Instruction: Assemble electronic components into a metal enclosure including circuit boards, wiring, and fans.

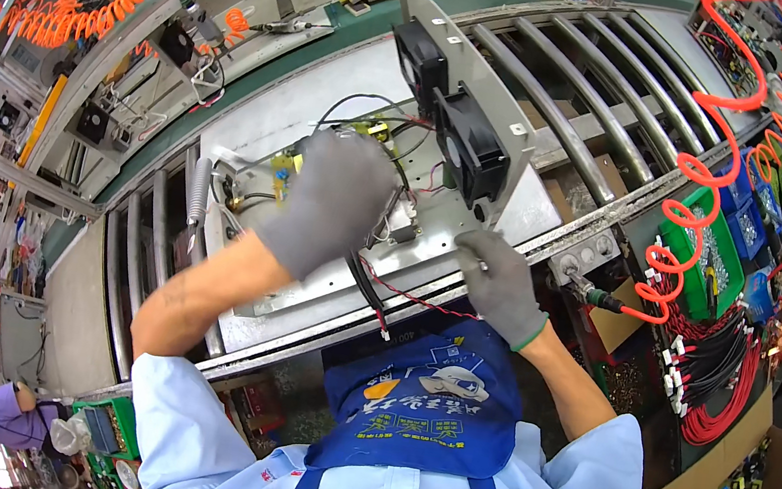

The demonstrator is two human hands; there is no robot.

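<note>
A bare metal chassis (422, 239) lies in front of me, with wires and small circuit parts inside. Along its right side stands an upright metal panel (509, 100) carrying two black cooling fans (471, 150). My left hand (337, 201), in a grey glove, is over the middle of the chassis; its fingers are turned away and hidden. My right hand (498, 286), also gloved, has its fingers curled together at the chassis's near right corner, below the fans. Whatever they hold is not visible. A red twisted wire (418, 301) runs from the chassis toward my right wrist.
Metal rollers (573, 110) extend on both sides of the chassis. Orange coiled air hoses (688, 218) hang at right and upper left. A green bin (713, 257) of small metal parts and red and black cable bundles (729, 381) sit at right. Other people work at far left and right.
</note>
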